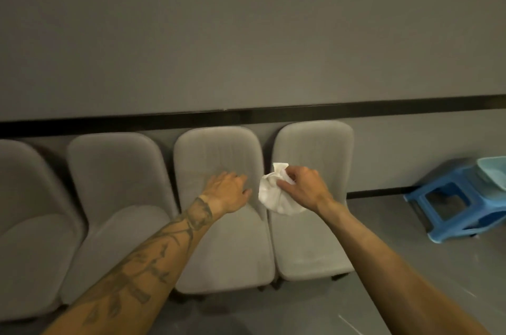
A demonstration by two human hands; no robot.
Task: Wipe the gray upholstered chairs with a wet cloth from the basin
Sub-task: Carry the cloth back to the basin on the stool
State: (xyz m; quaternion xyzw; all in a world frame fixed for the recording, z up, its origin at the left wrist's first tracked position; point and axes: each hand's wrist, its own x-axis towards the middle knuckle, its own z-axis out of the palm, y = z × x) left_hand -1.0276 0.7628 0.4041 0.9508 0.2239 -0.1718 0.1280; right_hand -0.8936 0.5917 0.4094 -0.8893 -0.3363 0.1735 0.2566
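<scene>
The left hand (227, 189) rests, fingers (241, 177) open, on a gray chair (219, 247); the right hand (304, 187) grips a bunched white cloth (273, 198) at its right edge. Flattening the cloth and wiping downward in overlapping strokes would likely clean best.

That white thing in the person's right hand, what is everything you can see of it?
The cloth is white, soft-looking and crumpled into a loose bunch, one corner poking up. The right hand grips it from the right, curled into its folds. It hangs before the gap between the rightmost chair and its neighbour, at backrest height; whether it touches the fabric, or is wet, cannot be told.
</scene>
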